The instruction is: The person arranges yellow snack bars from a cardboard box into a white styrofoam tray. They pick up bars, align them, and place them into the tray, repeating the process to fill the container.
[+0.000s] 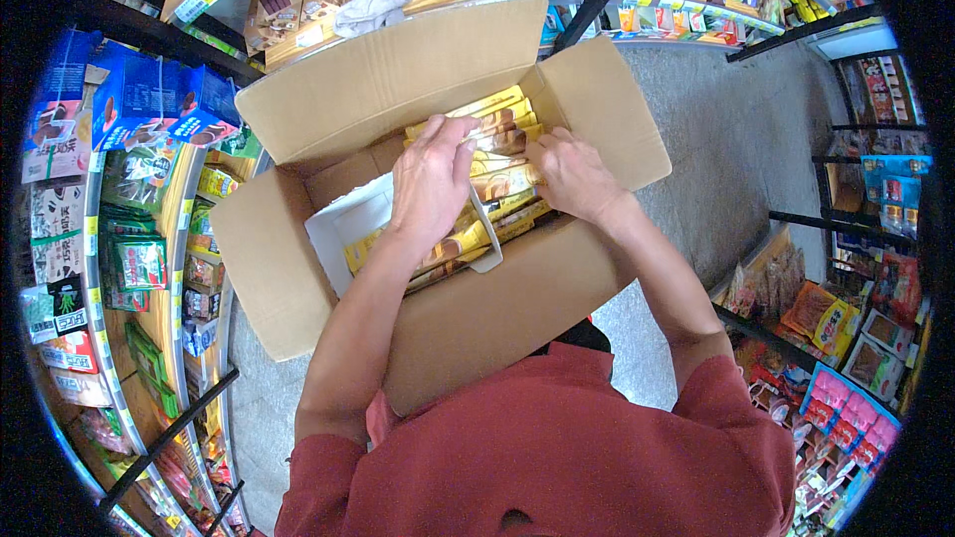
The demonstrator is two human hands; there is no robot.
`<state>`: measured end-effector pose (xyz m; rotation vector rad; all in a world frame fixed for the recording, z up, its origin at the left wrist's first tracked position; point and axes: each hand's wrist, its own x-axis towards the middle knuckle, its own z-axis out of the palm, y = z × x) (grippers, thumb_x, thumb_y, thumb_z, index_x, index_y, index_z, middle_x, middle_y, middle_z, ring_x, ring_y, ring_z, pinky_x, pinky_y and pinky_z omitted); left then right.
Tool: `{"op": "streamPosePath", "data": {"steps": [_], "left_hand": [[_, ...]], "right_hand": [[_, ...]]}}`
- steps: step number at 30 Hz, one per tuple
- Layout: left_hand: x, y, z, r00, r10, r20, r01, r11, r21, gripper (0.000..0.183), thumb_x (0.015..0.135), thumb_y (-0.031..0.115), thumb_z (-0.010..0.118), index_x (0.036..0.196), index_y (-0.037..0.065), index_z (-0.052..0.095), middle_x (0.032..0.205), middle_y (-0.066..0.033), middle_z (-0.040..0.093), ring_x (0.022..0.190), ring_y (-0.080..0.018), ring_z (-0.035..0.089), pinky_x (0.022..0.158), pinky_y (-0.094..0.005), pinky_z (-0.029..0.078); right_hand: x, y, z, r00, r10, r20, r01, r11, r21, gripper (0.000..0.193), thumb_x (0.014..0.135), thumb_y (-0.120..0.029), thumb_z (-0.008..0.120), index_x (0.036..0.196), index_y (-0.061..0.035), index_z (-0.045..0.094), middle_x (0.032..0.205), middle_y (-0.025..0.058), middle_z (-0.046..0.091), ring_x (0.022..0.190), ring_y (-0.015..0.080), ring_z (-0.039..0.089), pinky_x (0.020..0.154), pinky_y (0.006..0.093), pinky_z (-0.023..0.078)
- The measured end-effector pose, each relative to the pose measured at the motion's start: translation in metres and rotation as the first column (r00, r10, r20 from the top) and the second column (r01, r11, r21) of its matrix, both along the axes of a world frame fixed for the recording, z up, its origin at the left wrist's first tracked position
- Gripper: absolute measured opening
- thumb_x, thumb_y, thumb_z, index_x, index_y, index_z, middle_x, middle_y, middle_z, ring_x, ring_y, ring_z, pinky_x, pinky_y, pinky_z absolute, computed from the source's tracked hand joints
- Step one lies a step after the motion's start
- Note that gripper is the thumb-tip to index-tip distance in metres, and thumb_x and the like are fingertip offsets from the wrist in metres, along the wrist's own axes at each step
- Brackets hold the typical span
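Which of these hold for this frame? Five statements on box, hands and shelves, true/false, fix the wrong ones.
1. The cardboard box is open. True.
2. Both hands are outside the box. False: the left hand and right hand are both at the yellow packets inside it.
3. A white inner carton sits inside the box. True.
4. The person's sleeves are blue. False: the sleeves are dark red.
5. Packaged goods line the shelves on the picture's left. True.
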<state>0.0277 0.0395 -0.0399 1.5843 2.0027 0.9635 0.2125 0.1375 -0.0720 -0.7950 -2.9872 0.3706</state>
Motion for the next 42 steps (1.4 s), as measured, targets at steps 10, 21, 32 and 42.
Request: {"op": "streamPosePath", "data": {"steps": [10, 21, 32, 42], "left_hand": [[0.004, 0.002, 0.012, 0.982, -0.180, -0.057, 0.184, 0.980, 0.079, 0.056, 0.072, 0.031, 0.076, 0.117, 0.004, 0.055, 0.113, -0.0151, 0.056, 0.105, -0.0338, 0.055, 0.089, -0.0407, 0.045], [0.005, -0.008, 0.019, 0.645, -0.189, 0.740, 0.058, 0.978, 0.199, 0.051, 0.081, 0.019, 0.072, 0.123, 0.000, 0.051, 0.111, -0.0047, 0.060, 0.098, -0.0116, 0.054, 0.087, -0.0276, 0.045], [-0.007, -0.007, 0.021, 0.003, 0.059, 0.998, 0.109, 0.992, -0.059, 0.026, 0.096, 0.030, 0.049, 0.108, 0.007, 0.051, 0.085, -0.0075, 0.062, 0.075, -0.0185, 0.062, 0.066, -0.0316, 0.052], [-0.004, -0.001, 0.018, 0.257, 0.069, 0.964, 0.059, 0.995, -0.086, 0.037, 0.095, 0.042, 0.047, 0.103, 0.007, 0.054, 0.071, -0.0043, 0.058, 0.054, -0.0115, 0.054, 0.047, -0.0234, 0.044]], "right_hand": [[-0.021, 0.022, 0.083, 0.923, 0.047, 0.381, -0.111, 0.983, 0.148, 0.019, 0.078, -0.010, 0.053, 0.095, -0.0058, 0.061, 0.083, 0.0105, 0.060, 0.084, 0.0278, 0.062, 0.087, 0.0396, 0.045], [-0.060, 0.021, 0.169, 0.925, 0.379, 0.041, -0.359, 0.831, 0.424, 0.010, 0.065, -0.015, 0.062, 0.073, -0.0091, 0.063, 0.078, 0.0041, 0.057, 0.089, 0.0189, 0.053, 0.084, 0.0365, 0.040], [-0.098, 0.008, 0.098, 0.608, -0.154, -0.779, 0.204, 0.978, -0.034, 0.054, 0.075, -0.002, 0.059, 0.127, -0.0035, 0.044, 0.117, 0.0185, 0.053, 0.110, 0.0308, 0.051, 0.090, 0.0423, 0.042], [-0.093, -0.030, 0.048, 0.382, -0.829, -0.408, -0.289, 0.312, -0.905, 0.036, 0.093, -0.022, 0.058, 0.119, -0.0007, 0.047, 0.097, 0.0101, 0.063, 0.076, 0.0109, 0.060, 0.063, 0.0233, 0.050]]}}
